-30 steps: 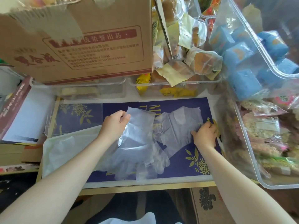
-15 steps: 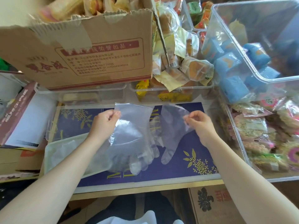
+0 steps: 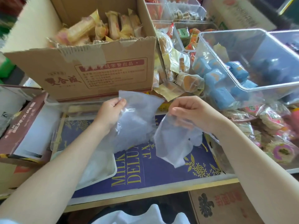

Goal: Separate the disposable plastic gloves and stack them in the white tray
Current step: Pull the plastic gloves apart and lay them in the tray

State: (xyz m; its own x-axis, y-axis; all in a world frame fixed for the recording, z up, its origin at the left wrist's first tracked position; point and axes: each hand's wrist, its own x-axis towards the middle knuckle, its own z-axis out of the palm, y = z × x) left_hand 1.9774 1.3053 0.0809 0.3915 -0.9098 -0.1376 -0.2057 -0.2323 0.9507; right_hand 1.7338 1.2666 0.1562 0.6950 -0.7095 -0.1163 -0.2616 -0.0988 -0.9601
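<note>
My left hand (image 3: 111, 113) pinches the cuff of a bunch of clear plastic gloves (image 3: 137, 123) that hangs in the air above the blue printed surface (image 3: 161, 172). My right hand (image 3: 192, 112) grips the cuff of a single clear glove (image 3: 174, 143), which hangs apart from the bunch with its fingers pointing down. The white tray (image 3: 103, 172) lies at the lower left under my left forearm, partly hidden; a pale plastic layer shows inside it.
A cardboard box (image 3: 90, 68) of wrapped snacks stands behind my hands. Clear bins (image 3: 252, 65) with blue packets and loose snack packs crowd the right. A brown box (image 3: 21, 126) lies at the left. The table's front edge runs below.
Both hands have risen off the blue surface, each lifting plastic gloves. The single glove in my right hand has come away from the bunch in my left. The camera tilted up.
</note>
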